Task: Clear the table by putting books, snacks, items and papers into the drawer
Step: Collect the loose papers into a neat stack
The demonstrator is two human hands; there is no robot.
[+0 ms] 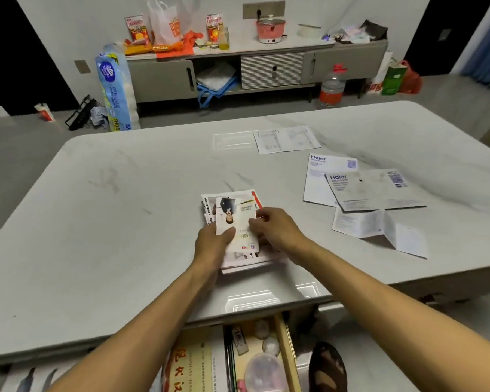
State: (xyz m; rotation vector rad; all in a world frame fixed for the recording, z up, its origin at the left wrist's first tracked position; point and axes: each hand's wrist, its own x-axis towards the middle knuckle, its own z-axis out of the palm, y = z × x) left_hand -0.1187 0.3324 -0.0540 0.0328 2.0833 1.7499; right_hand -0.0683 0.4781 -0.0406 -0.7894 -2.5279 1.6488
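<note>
Here, at frame centre, the stack of leaflets (239, 230) is pinched between the left hand (214, 244) and right hand (277, 230) — loosely squared, it could fan out when lifted toward the drawer (287, 355) below.

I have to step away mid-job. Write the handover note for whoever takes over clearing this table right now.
Left hand and right hand: both gripping the stack of leaflets at the table's middle, stack not yet lifted clear.
Drawer: open under the near edge, already holding booklets, a clear lidded container and small items.
Left on the table: two Haier sheets, a folded paper below them, and a printed sheet at the far side.
Next: probably drop the stack into the drawer, then collect the loose papers.
</note>
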